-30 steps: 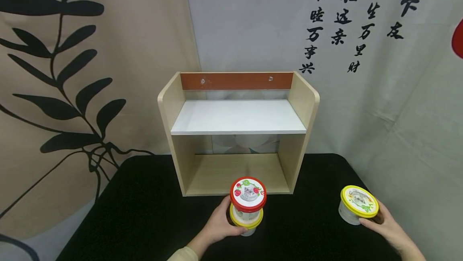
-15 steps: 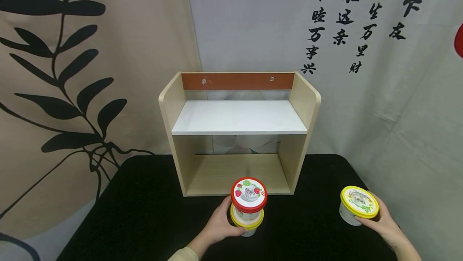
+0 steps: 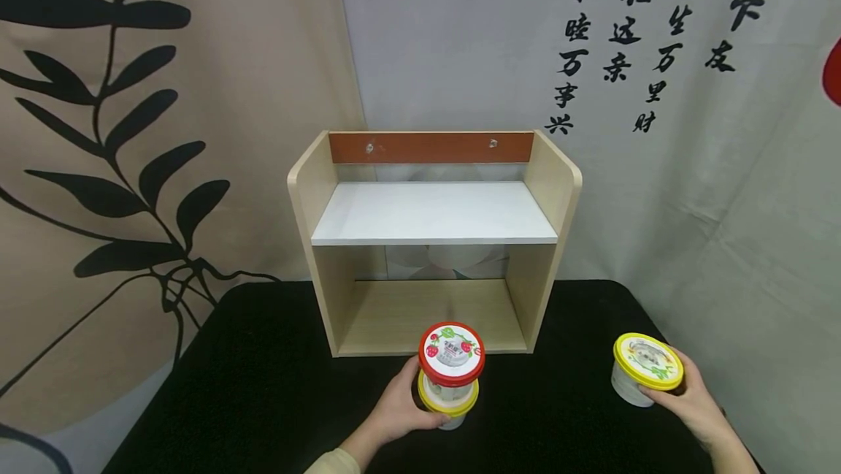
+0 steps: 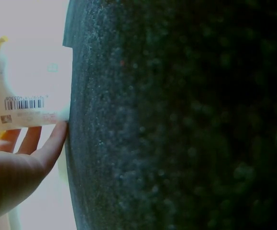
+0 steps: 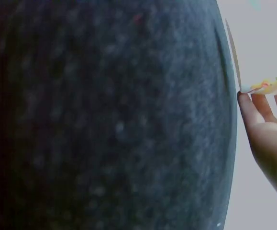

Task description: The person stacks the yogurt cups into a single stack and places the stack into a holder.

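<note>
A tub with a red strawberry-print lid (image 3: 451, 351) stands stacked on a tub with a yellow lid (image 3: 447, 407), in front of the shelf. My left hand (image 3: 397, 410) grips the lower, yellow-lidded tub, thumb at its near side; the far fingers are hidden behind it. In the left wrist view, this tub's white wall (image 4: 30, 86) shows a barcode. Far to the right, my right hand (image 3: 695, 402) holds another yellow-lidded tub (image 3: 649, 368) from its right side. Its printed wall (image 5: 274, 86) is partly visible in the right wrist view. Whether it touches the table I cannot tell.
A wooden two-tier shelf unit (image 3: 565, 182) with a white upper board (image 3: 434, 212) stands at the back of the black table (image 3: 263, 386). Behind it hang a plant-print curtain (image 3: 263, 94) and a cloth with black characters (image 3: 453, 43).
The right hand and its yellow-lidded tub have shifted slightly left and away from me. The left hand and the two stacked tubs have stayed in place.
</note>
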`<state>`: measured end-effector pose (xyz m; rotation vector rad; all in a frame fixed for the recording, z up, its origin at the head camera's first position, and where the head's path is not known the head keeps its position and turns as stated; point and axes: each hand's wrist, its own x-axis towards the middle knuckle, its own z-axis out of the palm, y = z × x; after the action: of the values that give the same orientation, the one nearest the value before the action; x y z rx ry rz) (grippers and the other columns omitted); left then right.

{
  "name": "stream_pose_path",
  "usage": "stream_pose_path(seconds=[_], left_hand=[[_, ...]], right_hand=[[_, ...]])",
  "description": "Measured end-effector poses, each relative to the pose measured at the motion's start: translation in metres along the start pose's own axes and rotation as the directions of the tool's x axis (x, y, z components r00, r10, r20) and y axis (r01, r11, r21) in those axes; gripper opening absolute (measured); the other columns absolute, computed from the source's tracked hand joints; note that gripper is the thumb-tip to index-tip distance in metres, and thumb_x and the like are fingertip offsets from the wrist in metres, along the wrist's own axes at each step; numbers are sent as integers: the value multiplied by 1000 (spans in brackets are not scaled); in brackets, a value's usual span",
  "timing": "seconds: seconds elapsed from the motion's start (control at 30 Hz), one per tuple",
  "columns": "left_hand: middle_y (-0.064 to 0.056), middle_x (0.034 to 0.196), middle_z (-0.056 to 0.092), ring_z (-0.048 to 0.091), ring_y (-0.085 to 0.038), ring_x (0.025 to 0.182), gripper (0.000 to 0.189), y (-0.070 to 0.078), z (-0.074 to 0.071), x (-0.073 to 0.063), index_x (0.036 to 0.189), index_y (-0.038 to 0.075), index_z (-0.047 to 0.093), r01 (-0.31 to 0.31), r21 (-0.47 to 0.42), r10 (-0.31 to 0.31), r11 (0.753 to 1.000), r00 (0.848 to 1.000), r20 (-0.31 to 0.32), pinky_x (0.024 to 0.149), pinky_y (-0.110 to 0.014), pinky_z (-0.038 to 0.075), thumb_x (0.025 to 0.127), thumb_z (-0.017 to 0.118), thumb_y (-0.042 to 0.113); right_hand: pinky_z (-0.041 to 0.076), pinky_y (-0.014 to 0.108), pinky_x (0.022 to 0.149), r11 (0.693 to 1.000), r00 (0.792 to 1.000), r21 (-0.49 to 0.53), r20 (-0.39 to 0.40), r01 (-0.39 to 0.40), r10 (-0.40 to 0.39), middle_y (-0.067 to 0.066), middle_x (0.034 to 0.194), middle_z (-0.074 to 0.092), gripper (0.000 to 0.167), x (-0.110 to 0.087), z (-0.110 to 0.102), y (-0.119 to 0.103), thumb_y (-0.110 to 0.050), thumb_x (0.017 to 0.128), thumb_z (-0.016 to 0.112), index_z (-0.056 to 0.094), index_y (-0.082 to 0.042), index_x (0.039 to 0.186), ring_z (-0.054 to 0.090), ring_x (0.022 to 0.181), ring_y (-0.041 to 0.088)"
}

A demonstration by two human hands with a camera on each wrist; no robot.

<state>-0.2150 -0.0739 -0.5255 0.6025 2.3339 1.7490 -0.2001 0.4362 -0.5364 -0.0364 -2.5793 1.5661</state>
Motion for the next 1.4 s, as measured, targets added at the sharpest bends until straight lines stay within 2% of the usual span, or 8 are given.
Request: stream_pose_path(seconds=[0.17,0.27,0.4,0.53,0.6,0.8,1.07,1.4], left_hand=[[-2,134,51,50,-25,119,94,0,-1,0,146,14,35,2,-2,-2,1000,1000,-1,105,-62,36,70,90,21],[-2,134,52,51,-25,119,94,-2,-2,0,146,14,35,-3,8,3,1000,1000,-2,105,-62,37,70,90,22],[-2,135,52,50,-26,120,93,-3,-2,1,146,14,35,-9,18,9,1000,1000,-2,105,-62,36,71,90,23],[-2,135,52,50,-26,121,93,-4,-2,2,146,14,35,-13,25,13,1000,1000,0,105,-63,35,71,89,25],[-2,135,52,50,-26,120,93,-5,-2,3,146,14,35,-14,24,14,1000,1000,2,105,-63,36,71,89,25],[-2,135,52,51,-26,120,94,-5,-2,2,146,14,34,-23,24,23,999,1000,2,105,-62,36,71,89,26],[-2,135,52,51,-26,120,94,-6,-2,2,146,13,34,-32,24,32,999,999,4,105,-63,36,71,89,26],[-1,133,53,51,-25,121,94,-5,0,2,146,13,35,-25,14,25,1000,1000,3,106,-61,35,70,89,24]], right_hand=[[43,17,77,1000,1000,-19,18,-2,2,27,146,15,94,2,6,-12,-15,94,68,-3,6,151,35,117,29],[45,29,85,1000,999,-21,27,19,-18,28,147,16,94,4,12,-19,-14,93,69,-2,5,151,31,121,40],[43,38,88,998,997,-21,42,67,-66,23,145,23,91,7,23,-30,-11,91,71,5,3,152,38,117,21],[45,28,85,994,991,1,65,113,-113,17,142,28,88,9,34,-41,-9,89,72,11,0,151,39,110,1],[45,30,86,991,988,19,77,131,-132,16,141,28,88,10,39,-47,-8,87,73,13,0,151,39,111,1],[46,54,91,984,977,63,126,167,-174,19,142,30,89,13,56,-68,-6,84,75,17,-2,150,38,118,18],[47,41,89,958,942,135,192,253,-276,22,140,35,86,15,76,-94,-1,81,76,23,-2,149,43,116,3],[44,52,91,924,903,191,221,331,-370,18,140,37,87,22,90,-124,0,79,76,25,-4,148,45,119,5]])
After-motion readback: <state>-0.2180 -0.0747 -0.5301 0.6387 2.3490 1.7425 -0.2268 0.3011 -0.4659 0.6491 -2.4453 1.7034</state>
